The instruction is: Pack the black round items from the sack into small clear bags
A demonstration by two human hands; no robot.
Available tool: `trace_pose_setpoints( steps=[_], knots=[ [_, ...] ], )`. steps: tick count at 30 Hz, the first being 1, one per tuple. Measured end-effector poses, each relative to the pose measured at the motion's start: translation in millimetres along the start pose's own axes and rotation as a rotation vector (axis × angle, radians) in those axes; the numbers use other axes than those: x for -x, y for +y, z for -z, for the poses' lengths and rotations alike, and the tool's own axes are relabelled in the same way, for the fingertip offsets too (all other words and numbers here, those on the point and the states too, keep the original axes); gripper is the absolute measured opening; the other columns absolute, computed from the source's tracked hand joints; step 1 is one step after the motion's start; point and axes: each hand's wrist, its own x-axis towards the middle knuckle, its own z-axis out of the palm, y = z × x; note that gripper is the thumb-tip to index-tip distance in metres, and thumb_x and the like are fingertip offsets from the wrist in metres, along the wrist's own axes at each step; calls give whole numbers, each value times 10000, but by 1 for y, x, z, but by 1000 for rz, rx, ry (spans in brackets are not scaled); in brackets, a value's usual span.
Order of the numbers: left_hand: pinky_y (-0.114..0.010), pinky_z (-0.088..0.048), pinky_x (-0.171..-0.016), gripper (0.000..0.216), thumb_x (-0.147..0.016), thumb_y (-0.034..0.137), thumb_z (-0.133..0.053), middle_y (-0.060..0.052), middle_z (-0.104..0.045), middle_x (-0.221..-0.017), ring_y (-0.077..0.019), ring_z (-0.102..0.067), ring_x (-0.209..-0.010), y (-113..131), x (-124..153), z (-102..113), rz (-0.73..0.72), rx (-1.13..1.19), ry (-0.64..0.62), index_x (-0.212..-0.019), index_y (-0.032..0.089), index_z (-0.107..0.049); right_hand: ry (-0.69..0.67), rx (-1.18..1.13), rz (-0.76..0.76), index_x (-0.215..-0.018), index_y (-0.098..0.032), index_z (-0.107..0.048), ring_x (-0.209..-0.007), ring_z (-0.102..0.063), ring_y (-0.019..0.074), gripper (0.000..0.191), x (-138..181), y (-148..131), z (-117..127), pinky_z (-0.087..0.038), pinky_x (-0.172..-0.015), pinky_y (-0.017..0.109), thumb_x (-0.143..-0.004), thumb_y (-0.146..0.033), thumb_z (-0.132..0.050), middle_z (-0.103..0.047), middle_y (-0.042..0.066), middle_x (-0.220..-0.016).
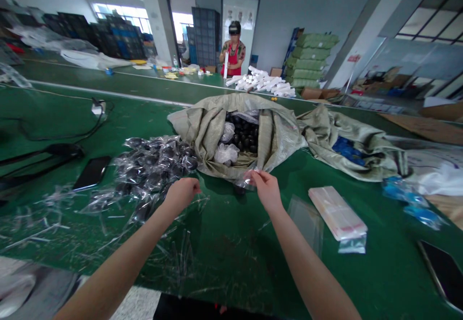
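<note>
My right hand [266, 189] pinches a small clear plastic bag [246, 179] just in front of an open woven sack [202, 127] filled with small black round parts [246, 134]. My left hand [182, 193] is closed in a loose fist near the edge of a heap of bagged black parts [154, 166]; what it holds, if anything, is hidden. Both forearms reach out over the green table [224, 243].
A stack of empty clear bags [337, 212] lies right of my hands. A black phone [91, 172] and cables lie at the left, another dark slab [442, 272] at the right edge. Plastic strips litter the left. A second sack [354, 146] lies right. A person [233, 50] stands far behind.
</note>
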Motion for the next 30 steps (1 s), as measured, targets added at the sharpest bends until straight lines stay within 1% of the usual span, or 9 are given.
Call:
trace_pose_setpoints(
  steps=[3, 6, 8, 10, 13, 17, 24, 27, 30],
  knots=[
    [-331, -480, -689, 400, -882, 528, -455, -84, -709, -790, -266, -675, -766, 2, 0, 4, 88, -17, 57, -776, 213, -679, -7, -9, -1, -817, -158, -730, -797, -695, 221, 277, 0, -1, -1, -568, -770, 350, -775, -418, -645, -747, 58, -862],
    [-371, -496, -756, 479, -929, 500, -358, -124, -712, -817, -287, -685, -814, -2, 1, 3, 56, -66, -16, -819, 190, -705, -19, -5, 13, -816, -167, -730, -800, -697, 221, 275, 0, -2, -1, -570, -769, 347, -782, -424, -638, -747, 57, -863],
    [-373, -484, -879, 344, -895, 358, -462, -159, -692, -1099, -293, -661, -1002, -8, 3, 2, -75, -86, -20, -1064, 162, -690, -34, 5, 29, -822, -168, -730, -808, -700, 223, 285, -1, -3, -1, -569, -775, 347, -793, -434, -629, -748, 59, -871],
    [-383, -430, -1009, 560, -802, 307, -596, -196, -485, -1427, -320, -519, -1259, -14, 5, -1, -202, -94, -2, -1326, 120, -540, -43, 15, 40, -837, -166, -731, -813, -700, 224, 301, -2, -4, 0, -568, -777, 345, -802, -443, -620, -748, 63, -885],
    [-447, -367, -1085, 748, -786, 488, -611, -224, -327, -1525, -365, -329, -1401, -19, 7, -2, -228, -66, -30, -1391, 73, -464, -49, 30, 55, -862, -161, -732, -808, -698, 221, 321, -5, -3, 0, -566, -777, 345, -812, -454, -611, -748, 71, -904],
    [-425, -412, -1061, 439, -949, 387, -360, -128, -600, -1330, -283, -545, -1252, -19, 6, 0, -135, 53, -9, -1211, 172, -640, -69, 48, 82, -881, -159, -734, -791, -690, 216, 328, -9, 0, 0, -558, -773, 342, -827, -454, -600, -745, 70, -878],
    [-386, -447, -1050, 732, -760, 137, -542, -116, -333, -1547, -274, -498, -1302, -20, 3, -7, -256, 448, 34, -1470, 199, -378, -95, 27, 78, -882, -161, -738, -781, -679, 212, 327, -14, 0, 1, -551, -732, 319, -829, -454, -603, -744, 75, -868],
    [-375, -538, -921, 690, -759, 192, -574, -111, -565, -1375, -250, -655, -1096, -17, 1, -8, -97, 717, -41, -1435, 194, -434, -112, 48, 91, -874, -161, -743, -782, -676, 210, 322, -15, -2, 3, -548, -723, 313, -829, -447, -602, -744, 78, -876],
    [-328, -585, -685, 619, -781, 331, -630, -73, -723, -1118, -214, -722, -742, -13, -1, -5, 79, 730, -94, -1377, 213, -511, -103, 61, 83, -865, -164, -747, -760, -674, 207, 321, -17, -3, 5, -547, -710, 312, -828, -445, -595, -744, 76, -862]
  ],
)
